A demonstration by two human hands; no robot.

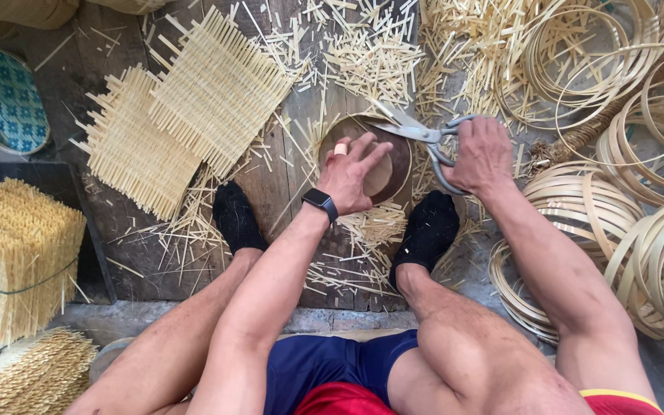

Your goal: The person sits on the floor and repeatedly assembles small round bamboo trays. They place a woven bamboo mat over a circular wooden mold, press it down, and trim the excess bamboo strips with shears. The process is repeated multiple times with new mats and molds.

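my left hand (pixel 351 175) presses flat, fingers spread, on the round tray (pixel 378 157) while my right hand (pixel 482 154) grips scissors (pixel 416 134) at its rim; i judge trimming nearly finished, offcuts (pixel 370 65) scattered around.

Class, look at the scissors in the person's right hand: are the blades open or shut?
Open. The scissors in the right hand show two blades spread apart in a narrow V over the round tray's rim.

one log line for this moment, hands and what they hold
left hand: pressing round woven piece | right hand: holding scissors at its rim | trimmings around
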